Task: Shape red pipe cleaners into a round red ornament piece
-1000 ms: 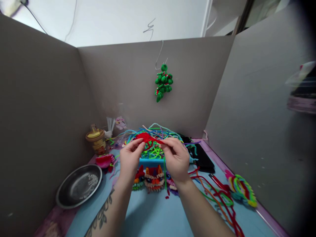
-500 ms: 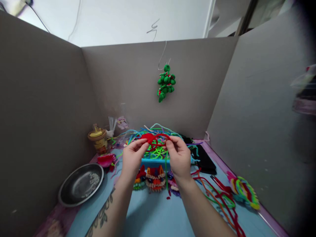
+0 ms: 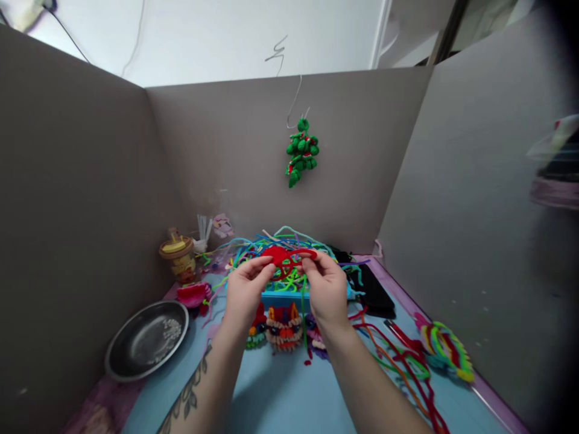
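Between my two hands a red pipe cleaner (image 3: 277, 255) is held up, bent into a flat coiled part at the left and open loops at the right. My left hand (image 3: 246, 288) pinches the coiled side between thumb and fingertips. The loop end sits in the pinch of my right hand (image 3: 326, 288). A blue tray (image 3: 284, 299) heaped with loose coloured pipe cleaners (image 3: 298, 241) lies behind and below. Fuzzy animal-face figures stand in front of it, the middle one (image 3: 284, 327) orange and tan, the outer ones partly hidden by my wrists.
At the left are a round metal dish (image 3: 147, 340) with small pale bits, a lidded cup (image 3: 178, 256) and a pink piece (image 3: 193, 294). Red and orange pipe cleaners (image 3: 418, 380), a black flat object (image 3: 373, 292) and a multicoloured ring (image 3: 447, 349) lie right. A green ornament (image 3: 302, 154) hangs behind.
The red loops at the right look narrower and more crossed over than before. Both hands keep their pinch and have barely shifted; the whole view has moved slightly.
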